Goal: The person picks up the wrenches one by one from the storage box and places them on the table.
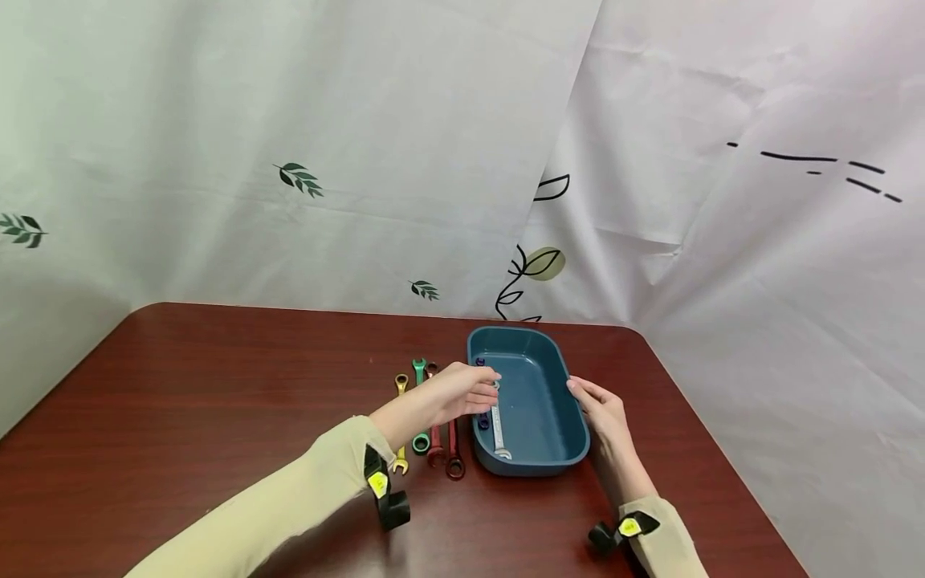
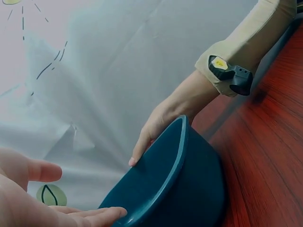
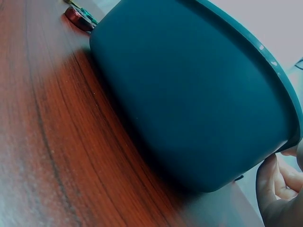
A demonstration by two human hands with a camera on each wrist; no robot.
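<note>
A blue plastic bin stands on the table, with a silver wrench and a purple wrench lying along its left inner side. My left hand hovers over the bin's left rim, fingers extended and apart from the thumb, nothing held. It partly hides both wrenches in the head view. At the right side, my right hand pinches the bin's rim; the left wrist view shows a digit of this right hand over the edge.
Left of the bin lie a yellow wrench, a green wrench and red wrenches, partly behind the left arm. The brown table meets a pale patterned curtain at its back and right edges.
</note>
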